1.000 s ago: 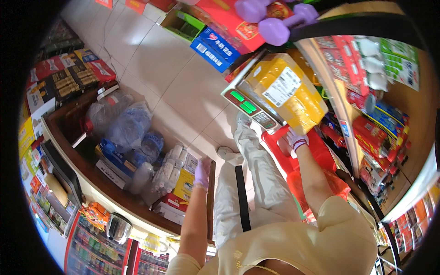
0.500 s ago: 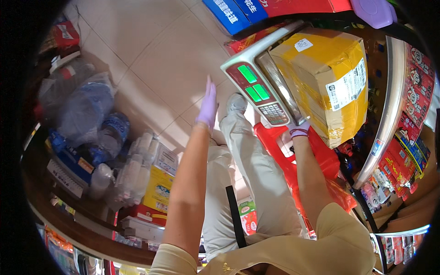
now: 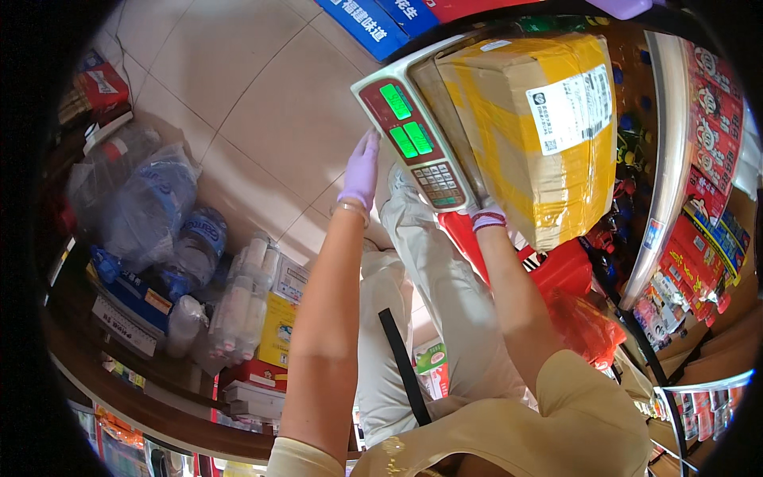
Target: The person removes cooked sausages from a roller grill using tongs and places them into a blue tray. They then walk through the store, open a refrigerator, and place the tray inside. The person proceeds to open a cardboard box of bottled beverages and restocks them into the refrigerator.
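Note:
A white electronic scale (image 3: 413,147) with a red panel and green displays stands tilted ahead of me. On its metal platform rests a large cardboard box (image 3: 517,151), wrapped in yellow tape and bearing a white label. My left hand (image 3: 360,175), in a purple glove, is beside the scale's left edge with fingers stretched out and together; whether the fingertips touch it I cannot tell. My right hand (image 3: 486,215), gloved too, is at the scale's near right corner, under the box's side. Scale and box hide its fingers.
Red plastic items (image 3: 560,278) are below the box. Water bottles in plastic (image 3: 151,199) and stacked clear cups (image 3: 242,302) sit at left. A blue carton (image 3: 369,28) lies at the far side. Snack packets (image 3: 699,262) line the right, and tiled floor (image 3: 262,103) shows ahead.
The scale and box appear farther left and slightly higher, partly because the view has shifted. My left hand's fingers are now beside the scale's edge. My right hand stays at its near corner.

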Tool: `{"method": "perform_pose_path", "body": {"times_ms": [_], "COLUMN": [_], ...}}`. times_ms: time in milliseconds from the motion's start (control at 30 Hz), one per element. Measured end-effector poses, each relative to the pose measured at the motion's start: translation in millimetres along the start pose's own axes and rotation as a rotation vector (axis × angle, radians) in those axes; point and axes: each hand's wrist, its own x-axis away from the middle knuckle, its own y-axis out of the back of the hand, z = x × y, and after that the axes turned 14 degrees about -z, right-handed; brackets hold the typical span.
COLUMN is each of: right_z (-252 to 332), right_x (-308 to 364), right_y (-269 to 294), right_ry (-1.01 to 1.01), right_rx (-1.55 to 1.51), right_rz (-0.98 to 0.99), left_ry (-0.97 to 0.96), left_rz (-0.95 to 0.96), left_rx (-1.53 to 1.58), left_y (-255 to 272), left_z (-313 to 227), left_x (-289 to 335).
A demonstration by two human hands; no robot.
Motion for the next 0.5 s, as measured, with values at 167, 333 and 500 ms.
{"method": "perform_pose_path", "body": {"times_ms": [167, 333, 500], "right_z": [38.7, 33.3, 33.2], "right_x": [4.4, -0.8, 4.2], "right_y": [9.9, 1.1, -18.3], "right_ry": [0.031, 0.088, 0.125], "right_rx": [0.117, 0.128, 0.168], "right_rz": [-0.023, -0.052, -0.089], "left_ry": [0.197, 0.524, 0.527], "left_rz": [-0.123, -0.211, -0.278], "left_rx": [0.129, -0.101, -0.049], "left_y": [66.4, 150.4, 166.9], "left_z": [96.4, 185.0, 189.3], "left_x": [54.2, 112.8, 165.1]}}
